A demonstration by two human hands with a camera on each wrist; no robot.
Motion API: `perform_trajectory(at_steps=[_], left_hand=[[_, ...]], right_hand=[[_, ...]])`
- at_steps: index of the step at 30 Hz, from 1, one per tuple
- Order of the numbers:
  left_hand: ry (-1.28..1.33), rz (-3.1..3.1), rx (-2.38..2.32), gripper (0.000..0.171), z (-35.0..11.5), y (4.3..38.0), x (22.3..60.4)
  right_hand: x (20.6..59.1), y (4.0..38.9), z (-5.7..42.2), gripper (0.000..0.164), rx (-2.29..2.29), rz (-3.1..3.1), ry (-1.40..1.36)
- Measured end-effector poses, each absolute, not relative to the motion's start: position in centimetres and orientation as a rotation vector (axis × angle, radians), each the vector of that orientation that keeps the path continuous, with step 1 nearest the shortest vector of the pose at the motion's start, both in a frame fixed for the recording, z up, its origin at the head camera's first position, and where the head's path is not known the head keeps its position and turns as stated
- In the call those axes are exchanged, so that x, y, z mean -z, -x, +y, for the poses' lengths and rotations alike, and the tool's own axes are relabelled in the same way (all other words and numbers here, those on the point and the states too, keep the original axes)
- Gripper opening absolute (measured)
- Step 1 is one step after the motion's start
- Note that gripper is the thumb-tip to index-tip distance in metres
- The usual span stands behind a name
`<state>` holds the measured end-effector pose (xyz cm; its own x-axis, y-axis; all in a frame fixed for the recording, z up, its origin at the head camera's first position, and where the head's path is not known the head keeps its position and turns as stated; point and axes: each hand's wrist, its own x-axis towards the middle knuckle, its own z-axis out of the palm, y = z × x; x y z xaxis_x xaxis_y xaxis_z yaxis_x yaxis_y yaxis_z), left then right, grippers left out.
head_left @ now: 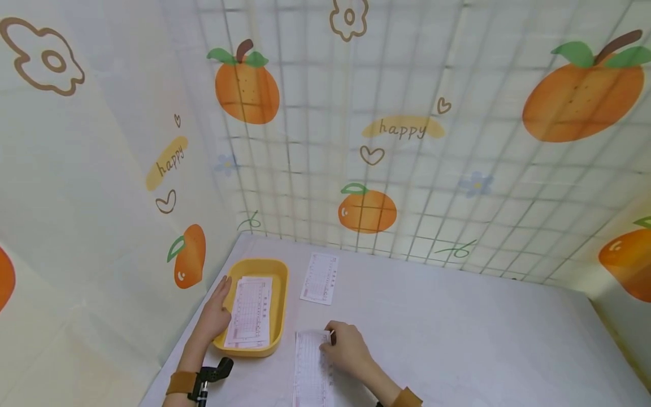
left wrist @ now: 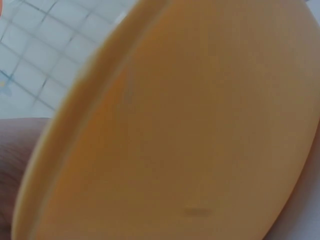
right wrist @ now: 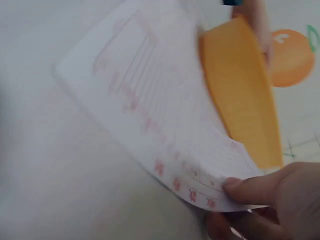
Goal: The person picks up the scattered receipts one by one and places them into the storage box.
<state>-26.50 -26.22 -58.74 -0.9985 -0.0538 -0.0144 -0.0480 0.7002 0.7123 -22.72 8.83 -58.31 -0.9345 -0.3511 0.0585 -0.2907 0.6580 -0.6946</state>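
In the head view my left hand (head_left: 216, 311) rests along the left rim of a yellow plastic tray (head_left: 278, 316), its fingers extended. Several printed paper forms (head_left: 249, 311) lie stacked inside it. The left wrist view is mostly filled by the tray's outer wall (left wrist: 190, 125), with part of that hand at the left edge. To the right of the tray, my right hand (head_left: 351, 347) pinches a form (head_left: 310, 367) near its far right corner. In the right wrist view this form (right wrist: 150, 95) bends, held between thumb and fingers, with reddish lines and characters on it.
Another printed form (head_left: 320, 278) lies flat on the white tabletop (head_left: 458, 328), behind the held one. A wall covering with oranges (head_left: 367, 212) and a grid pattern rises behind the table, and a similar covering (head_left: 102, 226) stands close at the left.
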Motion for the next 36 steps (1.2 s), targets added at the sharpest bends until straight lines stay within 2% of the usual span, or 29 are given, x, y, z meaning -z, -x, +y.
perform_trajectory(at_steps=[8,12,17,24,29,32,36], left_hand=[[-0.067,-2.885,1.207,0.082,-26.2,26.5,58.7],[-0.087,-2.885,1.211,0.082,-26.2,26.5,58.7],[-0.091,-2.877,1.213,0.081,-26.2,26.5,58.8],[-0.087,-2.871,1.231,0.081,-26.3,26.5,58.9],[-0.048,-2.858,1.23,0.082,-26.5,26.5,59.1],[-0.045,-2.86,1.233,0.082,-26.5,26.5,59.1],[-0.059,-2.863,1.238,0.082,-26.5,26.6,59.0]], right_hand=[[55.7,25.1,10.4,0.013,1.552,2.648,0.316],[53.3,26.7,10.9,0.014,1.566,2.695,0.156],[50.6,28.7,10.0,0.025,1.616,2.71,0.042],[49.0,30.5,5.2,0.029,1.644,2.703,0.124],[49.9,31.4,1.3,0.02,1.595,2.743,0.284],[50.7,31.7,-0.7,0.026,1.526,2.767,0.36],[51.5,31.6,-3.0,0.019,1.397,2.817,0.412]])
